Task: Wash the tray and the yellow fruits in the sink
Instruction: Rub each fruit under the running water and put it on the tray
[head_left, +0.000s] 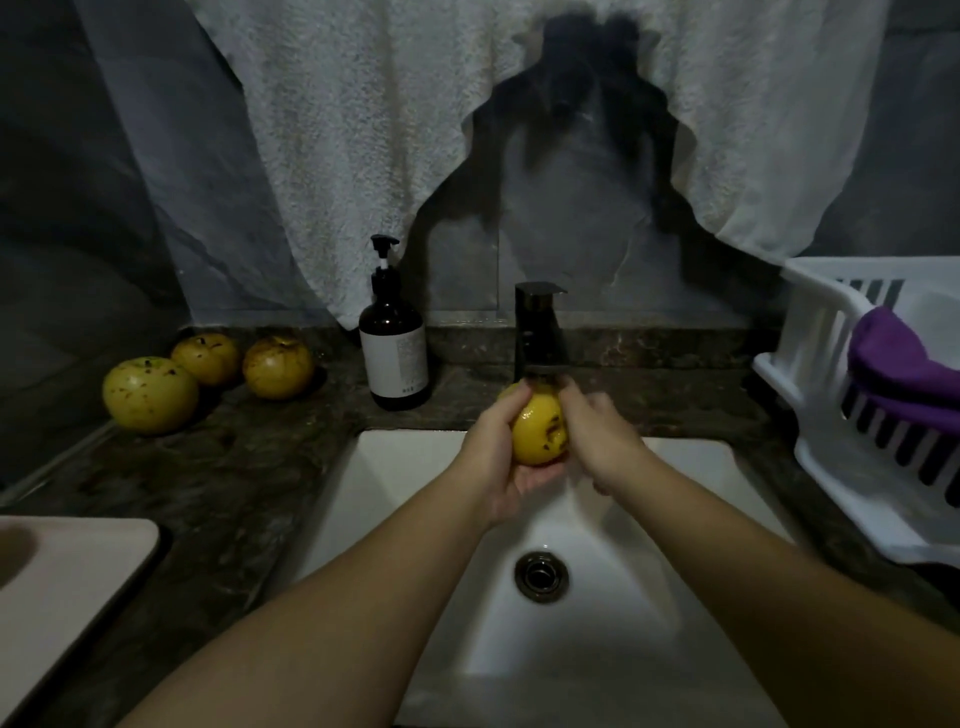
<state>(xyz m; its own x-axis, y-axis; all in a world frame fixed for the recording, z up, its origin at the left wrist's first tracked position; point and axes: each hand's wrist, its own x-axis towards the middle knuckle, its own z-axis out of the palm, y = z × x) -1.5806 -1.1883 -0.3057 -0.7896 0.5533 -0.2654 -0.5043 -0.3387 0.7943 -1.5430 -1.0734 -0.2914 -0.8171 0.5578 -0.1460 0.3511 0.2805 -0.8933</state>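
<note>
Under the black faucet (537, 332) I hold a wet yellow fruit (537, 431) over the white sink (395, 467). My left hand (496, 457) cups it from below and the left, fingers curled round it. My right hand (597, 436) lies against its right side, blurred, with fingers on the skin. Three more spotted yellow fruits (150, 395) (205, 358) (278, 366) sit on the dark counter at the left. A pale tray (78, 571) lies at the lower left counter edge.
A brown pump bottle (394, 353) stands left of the faucet. A white dish rack (810, 374) with a purple cloth (898, 364) sits on the right counter. White towels (337, 156) hang on the wall behind. The drain (541, 577) is in the basin's middle.
</note>
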